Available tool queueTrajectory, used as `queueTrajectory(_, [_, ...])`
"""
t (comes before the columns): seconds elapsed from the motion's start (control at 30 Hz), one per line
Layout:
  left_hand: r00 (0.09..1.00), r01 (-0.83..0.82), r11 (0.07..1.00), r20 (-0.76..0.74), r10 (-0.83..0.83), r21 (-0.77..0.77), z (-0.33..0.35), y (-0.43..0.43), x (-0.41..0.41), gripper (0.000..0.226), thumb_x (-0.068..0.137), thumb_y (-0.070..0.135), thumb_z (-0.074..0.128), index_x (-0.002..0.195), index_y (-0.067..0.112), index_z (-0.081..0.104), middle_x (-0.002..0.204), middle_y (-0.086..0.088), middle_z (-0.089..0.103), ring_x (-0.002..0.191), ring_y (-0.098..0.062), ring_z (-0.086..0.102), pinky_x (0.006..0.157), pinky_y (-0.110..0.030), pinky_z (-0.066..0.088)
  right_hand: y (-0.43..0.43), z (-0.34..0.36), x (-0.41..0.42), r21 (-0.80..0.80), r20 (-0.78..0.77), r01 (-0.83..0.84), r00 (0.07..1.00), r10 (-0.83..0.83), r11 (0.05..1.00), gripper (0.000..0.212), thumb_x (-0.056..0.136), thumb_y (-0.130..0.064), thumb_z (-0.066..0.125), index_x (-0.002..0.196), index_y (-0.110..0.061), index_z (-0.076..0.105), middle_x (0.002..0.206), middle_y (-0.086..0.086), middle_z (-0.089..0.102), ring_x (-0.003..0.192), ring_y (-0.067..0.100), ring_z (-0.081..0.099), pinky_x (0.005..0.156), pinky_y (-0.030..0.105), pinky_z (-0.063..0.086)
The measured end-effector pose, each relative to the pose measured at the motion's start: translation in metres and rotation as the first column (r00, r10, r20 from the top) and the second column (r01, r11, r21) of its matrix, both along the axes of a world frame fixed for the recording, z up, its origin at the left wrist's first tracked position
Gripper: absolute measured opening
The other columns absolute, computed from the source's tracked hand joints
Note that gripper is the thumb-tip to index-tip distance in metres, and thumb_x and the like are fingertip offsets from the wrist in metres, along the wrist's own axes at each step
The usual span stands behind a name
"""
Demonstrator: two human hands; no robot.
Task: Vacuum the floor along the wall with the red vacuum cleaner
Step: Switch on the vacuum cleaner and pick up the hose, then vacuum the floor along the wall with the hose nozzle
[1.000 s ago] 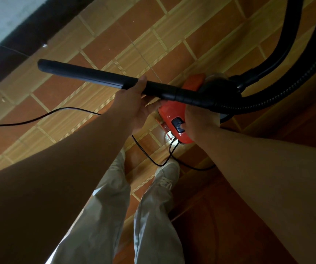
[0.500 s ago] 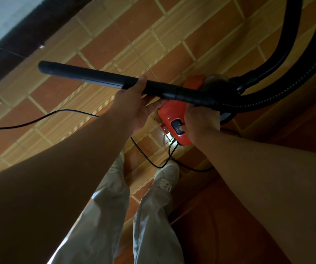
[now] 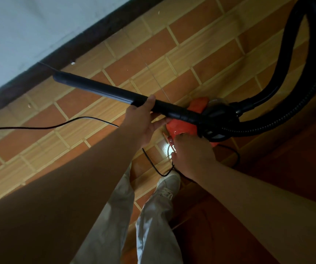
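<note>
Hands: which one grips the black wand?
The left hand, curled round the wand; the right hand is at the red vacuum body.

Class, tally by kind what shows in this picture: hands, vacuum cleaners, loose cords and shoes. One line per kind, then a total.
hands: 2, the left hand and the right hand
red vacuum cleaner: 1
black cord: 1
white shoe: 1
Total: 5

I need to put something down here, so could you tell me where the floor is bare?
Bare tiles lie between the dark skirting, the wand and the hose. It is crowded around the red vacuum body, where the cord loops by the shoe.
</note>
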State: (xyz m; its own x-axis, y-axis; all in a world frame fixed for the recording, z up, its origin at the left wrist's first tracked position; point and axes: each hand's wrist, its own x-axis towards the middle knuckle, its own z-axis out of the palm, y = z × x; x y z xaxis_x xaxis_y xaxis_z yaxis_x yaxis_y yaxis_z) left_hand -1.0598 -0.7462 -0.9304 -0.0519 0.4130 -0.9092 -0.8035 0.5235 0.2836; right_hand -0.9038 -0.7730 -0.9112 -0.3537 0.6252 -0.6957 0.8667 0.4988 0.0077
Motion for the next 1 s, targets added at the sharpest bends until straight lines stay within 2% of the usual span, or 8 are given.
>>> queueTrajectory(0.07, [1.0,-0.006,1.0,-0.005,0.006,0.001,0.013,-0.002,-0.003,0.029,0.101,0.012,0.06,0.127,0.003,0.05,0.116,-0.019,0.063,0.108,-0.036,0.069,0.084,-0.057,0.06,-0.001,0.031,-0.009,0.07,-0.213,0.017,0.977,-0.001,0.997,0.032,0.098,-0.038,0.059,0.12,-0.015,0.057,0.108,0.004,0.064,0.096,0.021,0.065,0.071,0.032,0.048])
queueTrajectory(0.13, [1.0,-0.013,1.0,-0.001,0.013,0.003,0.027,-0.007,-0.004,0.03,0.101,0.013,0.06,0.128,0.003,0.05,0.114,-0.018,0.065,0.105,-0.034,0.071,0.082,-0.055,0.061,0.008,0.056,-0.01,0.245,-0.366,0.051,0.93,0.044,0.968,0.033,0.091,-0.034,0.07,0.112,-0.012,0.057,0.102,0.007,0.06,0.09,0.021,0.059,0.07,0.032,0.049])
queueTrajectory(0.2, [1.0,-0.027,1.0,-0.01,0.027,0.008,0.042,-0.013,-0.003,0.028,0.101,0.013,0.059,0.125,0.002,0.051,0.11,-0.017,0.066,0.101,-0.033,0.072,0.083,-0.056,0.061,0.024,0.071,-0.005,0.353,-0.35,0.099,0.936,0.033,0.93,0.044,0.082,-0.037,0.076,0.11,-0.01,0.055,0.105,0.011,0.058,0.095,0.027,0.056,0.078,0.039,0.048])
queueTrajectory(0.3, [0.999,-0.033,0.999,-0.039,0.033,0.01,0.065,-0.023,0.003,0.024,0.101,0.013,0.059,0.121,0.003,0.052,0.108,-0.016,0.066,0.096,-0.029,0.073,0.083,-0.056,0.061,0.047,0.084,0.004,0.225,-0.193,0.116,0.979,-0.072,0.967,0.056,0.081,-0.046,0.077,0.119,-0.012,0.054,0.11,0.008,0.059,0.102,0.03,0.058,0.081,0.038,0.044])
queueTrajectory(0.4, [0.997,-0.062,0.998,-0.056,0.062,0.003,0.088,-0.037,0.01,0.029,0.101,0.014,0.06,0.125,0.003,0.05,0.111,-0.017,0.066,0.093,-0.027,0.076,0.082,-0.054,0.061,0.05,0.098,0.01,-0.042,-0.188,0.207,0.959,-0.211,0.977,0.03,0.095,-0.041,0.068,0.109,-0.018,0.054,0.081,-0.008,0.052,0.069,0.011,0.056,0.055,0.024,0.034])
queueTrajectory(0.5, [0.99,-0.106,0.994,-0.096,0.104,-0.015,0.111,-0.054,0.011,0.032,0.099,0.016,0.064,0.124,0.003,0.051,0.116,-0.02,0.066,0.095,-0.027,0.076,0.081,-0.054,0.062,0.04,0.123,0.009,-0.038,-0.218,0.115,0.968,-0.121,0.993,0.022,0.098,-0.038,0.063,0.101,-0.025,0.045,0.073,-0.013,0.043,0.058,0.001,0.042,0.049,0.023,0.027])
queueTrajectory(0.67, [0.977,-0.168,0.986,-0.135,0.165,-0.013,0.166,-0.092,0.011,0.031,0.098,0.016,0.066,0.121,0.002,0.051,0.107,-0.016,0.07,0.093,-0.027,0.076,0.082,-0.053,0.062,0.024,0.176,0.001,-0.052,-0.203,-0.012,0.979,0.001,0.999,0.027,0.098,-0.042,0.062,0.101,-0.03,0.038,0.072,-0.012,0.044,0.055,0.003,0.043,0.047,0.024,0.029])
queueTrajectory(1.0, [0.916,-0.378,0.924,-0.164,0.366,-0.05,0.259,-0.164,-0.01,0.032,0.097,0.016,0.066,0.123,0.001,0.053,0.119,-0.023,0.067,0.103,-0.031,0.074,0.083,-0.052,0.061,-0.019,0.247,-0.04,-0.073,-0.238,-0.214,0.952,0.191,0.974,0.021,0.096,-0.044,0.058,0.103,-0.025,0.055,0.077,-0.008,0.054,0.06,0.008,0.054,0.049,0.026,0.039])
